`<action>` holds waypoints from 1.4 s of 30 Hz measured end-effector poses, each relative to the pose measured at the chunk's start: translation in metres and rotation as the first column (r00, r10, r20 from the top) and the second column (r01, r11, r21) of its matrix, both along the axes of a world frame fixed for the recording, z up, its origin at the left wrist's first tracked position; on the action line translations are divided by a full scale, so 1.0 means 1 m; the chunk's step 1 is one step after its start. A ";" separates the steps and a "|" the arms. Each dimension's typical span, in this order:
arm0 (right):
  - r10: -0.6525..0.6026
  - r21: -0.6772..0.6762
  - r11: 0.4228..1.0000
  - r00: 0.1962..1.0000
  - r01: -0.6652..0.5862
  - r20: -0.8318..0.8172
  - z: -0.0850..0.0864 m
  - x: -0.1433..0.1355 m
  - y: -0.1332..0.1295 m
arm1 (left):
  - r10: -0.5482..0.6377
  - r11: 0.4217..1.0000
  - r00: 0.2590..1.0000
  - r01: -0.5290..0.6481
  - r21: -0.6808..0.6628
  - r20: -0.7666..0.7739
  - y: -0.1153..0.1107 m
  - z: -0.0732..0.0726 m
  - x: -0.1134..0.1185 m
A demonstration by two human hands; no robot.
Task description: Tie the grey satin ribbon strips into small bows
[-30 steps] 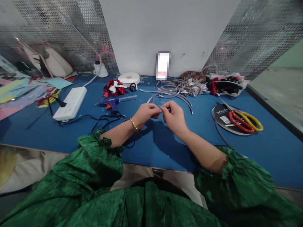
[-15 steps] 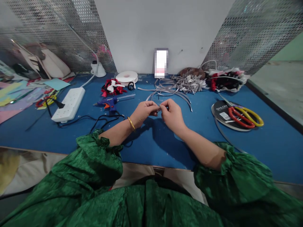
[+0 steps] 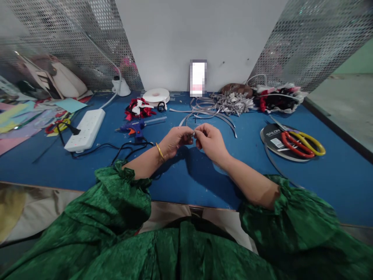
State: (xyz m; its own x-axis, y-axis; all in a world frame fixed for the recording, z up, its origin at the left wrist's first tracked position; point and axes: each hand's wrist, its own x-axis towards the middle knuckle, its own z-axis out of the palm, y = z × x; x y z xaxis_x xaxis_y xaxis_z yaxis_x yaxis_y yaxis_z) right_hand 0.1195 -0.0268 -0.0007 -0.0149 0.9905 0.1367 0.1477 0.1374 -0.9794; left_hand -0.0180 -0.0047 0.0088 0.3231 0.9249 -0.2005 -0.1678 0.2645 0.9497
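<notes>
My left hand [image 3: 175,140] and my right hand [image 3: 210,142] meet fingertip to fingertip above the middle of the blue table. Both are closed in a pinch on a tiny pale piece [image 3: 193,134], mostly hidden by the fingers and too small to name. Just beyond them lie loose strips of grey ribbon [image 3: 215,112]. Behind the strips is a heap of small grey ribbon bows [image 3: 234,103]. A blue glue gun [image 3: 135,126] with an orange trigger rests to the left of my left hand.
Scissors with red and yellow handles [image 3: 301,143] lie on a black ribbon spool [image 3: 272,136] at right. A white power strip [image 3: 90,126], a white ribbon spool [image 3: 156,95], red-and-black bows [image 3: 138,109] and a propped phone [image 3: 198,77] stand around. A black cord [image 3: 107,145] crosses the left side.
My fingertips have shifted slightly left and turned a little, and a pale spot now shows between them. Nothing else on the table has moved.
</notes>
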 end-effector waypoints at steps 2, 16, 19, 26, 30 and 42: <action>0.021 -0.084 0.996 0.994 -0.031 -0.110 0.003 -0.001 0.000 | -0.039 0.999 0.999 0.040 -0.016 0.023 0.000 0.000 -0.001; -0.066 0.049 0.997 0.998 0.067 -0.005 0.002 0.007 0.006 | -0.102 0.994 0.991 0.105 -0.030 0.089 -0.002 0.009 -0.002; -0.093 0.160 0.985 0.983 0.067 0.156 0.002 0.009 0.004 | -0.092 0.995 0.993 0.094 -0.023 0.076 -0.003 0.010 -0.001; -0.096 0.218 0.975 0.967 0.044 0.237 0.002 0.009 0.001 | -0.061 0.996 0.998 0.059 0.070 0.014 0.000 0.006 0.000; -0.012 0.118 0.993 0.995 0.000 0.102 0.005 0.007 0.002 | -0.081 0.993 0.997 0.079 0.084 0.015 0.003 0.004 -0.002; 0.090 -0.246 0.939 0.861 -0.241 -0.500 0.018 0.013 0.004 | -0.013 0.910 1.000 0.018 0.413 -0.014 0.003 0.002 -0.001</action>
State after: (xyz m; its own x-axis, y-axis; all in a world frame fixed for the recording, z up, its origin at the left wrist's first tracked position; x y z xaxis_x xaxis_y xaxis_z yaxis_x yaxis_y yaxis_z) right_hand 0.1330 -0.0230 0.0172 -0.1903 0.9740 -0.1226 -0.3438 -0.1831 -0.9210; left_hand -0.0189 -0.0019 0.0111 0.3381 0.9206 0.1954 -0.1563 -0.1498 0.9763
